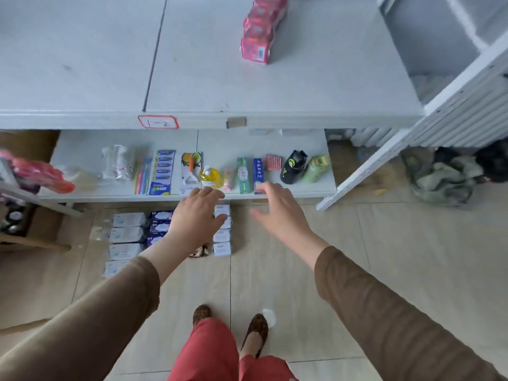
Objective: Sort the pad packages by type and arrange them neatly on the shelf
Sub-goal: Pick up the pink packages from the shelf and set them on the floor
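A row of pink pad packages [259,31] stands on the top shelf [316,86], right of its middle. On the floor below lie three columns of packages: pale blue-white ones [127,234] at the left, dark blue ones [160,225] beside them, and small white ones [222,243] at the right. My left hand [196,218] hovers open above the dark blue and small white columns, hiding part of both. My right hand [277,213] is open too, over bare floor just right of the packages. Neither hand holds anything.
The lower shelf [324,188] carries toothbrushes, toothpaste boxes, a yellow soap bottle [210,177], a black bottle and a green one. A cart with pink items [38,174] stands at the left. A white rack post [384,155] slants at the right. My feet are on the tiled floor.
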